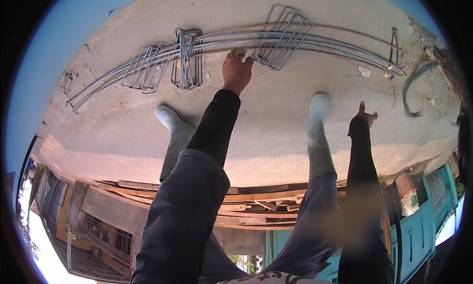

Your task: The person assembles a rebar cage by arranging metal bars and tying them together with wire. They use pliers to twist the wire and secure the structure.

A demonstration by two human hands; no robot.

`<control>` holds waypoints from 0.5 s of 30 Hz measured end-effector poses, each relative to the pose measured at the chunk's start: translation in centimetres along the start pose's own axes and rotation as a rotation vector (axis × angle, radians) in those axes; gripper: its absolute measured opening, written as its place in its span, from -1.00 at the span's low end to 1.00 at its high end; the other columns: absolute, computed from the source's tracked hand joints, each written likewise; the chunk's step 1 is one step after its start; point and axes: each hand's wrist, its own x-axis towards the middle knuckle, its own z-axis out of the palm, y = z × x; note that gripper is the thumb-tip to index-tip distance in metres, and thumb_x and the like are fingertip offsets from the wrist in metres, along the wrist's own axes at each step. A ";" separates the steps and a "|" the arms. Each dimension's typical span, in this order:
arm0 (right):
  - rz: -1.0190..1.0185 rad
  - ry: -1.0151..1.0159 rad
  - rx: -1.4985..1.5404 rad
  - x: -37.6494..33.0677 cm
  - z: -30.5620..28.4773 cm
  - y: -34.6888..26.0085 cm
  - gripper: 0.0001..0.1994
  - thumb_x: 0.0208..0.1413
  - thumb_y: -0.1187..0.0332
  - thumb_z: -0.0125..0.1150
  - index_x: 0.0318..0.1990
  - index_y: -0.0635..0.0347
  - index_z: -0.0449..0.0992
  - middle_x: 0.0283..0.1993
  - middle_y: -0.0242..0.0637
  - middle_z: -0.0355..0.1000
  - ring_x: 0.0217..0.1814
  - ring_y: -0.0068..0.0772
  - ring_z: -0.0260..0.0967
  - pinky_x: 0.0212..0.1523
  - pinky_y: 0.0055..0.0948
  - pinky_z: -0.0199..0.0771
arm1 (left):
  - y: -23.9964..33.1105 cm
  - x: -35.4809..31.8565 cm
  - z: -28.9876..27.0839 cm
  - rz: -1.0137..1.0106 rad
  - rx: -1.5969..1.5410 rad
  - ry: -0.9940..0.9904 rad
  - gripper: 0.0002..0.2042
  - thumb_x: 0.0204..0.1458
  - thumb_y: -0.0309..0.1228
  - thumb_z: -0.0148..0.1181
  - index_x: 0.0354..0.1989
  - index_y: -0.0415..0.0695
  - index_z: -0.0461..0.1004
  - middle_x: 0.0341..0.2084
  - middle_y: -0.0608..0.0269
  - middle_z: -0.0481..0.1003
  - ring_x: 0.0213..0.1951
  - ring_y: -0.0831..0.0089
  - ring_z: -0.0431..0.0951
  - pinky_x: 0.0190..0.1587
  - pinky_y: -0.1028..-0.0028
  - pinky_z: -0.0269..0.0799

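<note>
Several long steel reinforcing bars (226,36) lie in a loose bundle across the concrete, bowed by the lens. Bent rectangular steel stirrups are around or across them: a cluster at the left (146,67), a tight stack in the middle (186,62) and a fanned set at the right (281,38). My left hand (237,70) reaches to the nearest bar, its fingers curled and closed at it, between the middle and right stirrups. Off to the right, my right hand (367,115) hangs above the ground with one finger stretched out and the thumb apart. Thin wire strands (340,119) show near it.
A coil of dark tie wire (410,94) lies at the far right. Another small stirrup (394,45) stands near the bars' right end. My grey rubber boots, left (172,126) and right (318,116), stand before the bars. Wooden planks (261,205) are stacked behind my legs.
</note>
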 end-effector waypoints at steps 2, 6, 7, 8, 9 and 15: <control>0.116 0.046 -0.355 -0.2 0.8 0.0 -0.33 0.06 -0.09 0.32 0.18 0.08 0.21 0.09 0.03 0.39 0.18 -0.02 0.33 0.12 -0.01 0.36 | -0.9 0.6 -1.0 0.057 0.194 0.214 -0.65 -0.05 -0.36 0.29 -0.09 -0.24 0.45 -0.11 -0.02 0.48 0.01 0.08 0.45 0.11 0.22 0.32; -0.443 -0.122 -0.023 -5.8 4.6 -1.6 -0.34 0.03 0.00 0.37 0.20 0.16 0.31 0.17 -0.08 0.38 0.24 -0.11 0.31 0.17 -0.03 0.32 | -3.9 1.3 -6.9 -0.076 0.411 0.501 -0.48 -0.12 -0.36 0.33 0.02 -0.32 0.31 -0.02 -0.08 0.32 0.15 0.01 0.25 0.23 0.14 0.16; -0.461 -0.266 0.173 -6.8 6.8 -1.3 -0.39 0.04 0.03 0.35 0.17 0.17 0.36 0.13 -0.09 0.43 0.20 -0.10 0.36 0.17 -0.08 0.34 | -4.5 2.1 -7.8 -0.083 0.454 0.492 -0.42 -0.12 -0.35 0.34 0.07 -0.34 0.27 0.01 -0.10 0.28 0.17 0.00 0.22 0.24 0.13 0.13; -0.477 -0.410 0.369 -7.8 9.5 -1.1 -0.43 0.04 0.05 0.34 0.13 0.18 0.42 0.09 -0.10 0.47 0.16 -0.09 0.41 0.17 -0.13 0.36 | -5.4 3.0 -8.7 -0.092 0.500 0.483 -0.36 -0.13 -0.34 0.34 0.12 -0.37 0.24 0.03 -0.12 0.25 0.18 -0.02 0.19 0.26 0.12 0.11; -0.514 -0.524 0.373 -11.2 10.7 -3.0 -0.47 0.05 0.06 0.32 0.08 0.21 0.45 0.04 -0.08 0.51 0.12 -0.08 0.44 0.16 -0.18 0.38 | -7.7 3.5 -10.6 -0.015 0.656 0.611 -0.37 -0.13 -0.30 0.36 0.10 -0.39 0.31 -0.05 -0.09 0.38 0.06 0.03 0.36 0.18 0.20 0.26; -0.672 -1.083 0.395 -29.4 14.5 -12.4 -0.61 0.14 0.14 0.24 -0.03 0.28 0.53 -0.09 -0.12 0.56 -0.05 -0.25 0.50 -0.02 -0.35 0.45 | -10.5 6.7 -14.4 -0.157 0.120 0.021 -0.68 -0.06 -0.32 0.28 -0.18 -0.29 0.53 -0.25 0.02 0.59 -0.20 0.17 0.59 -0.10 0.35 0.47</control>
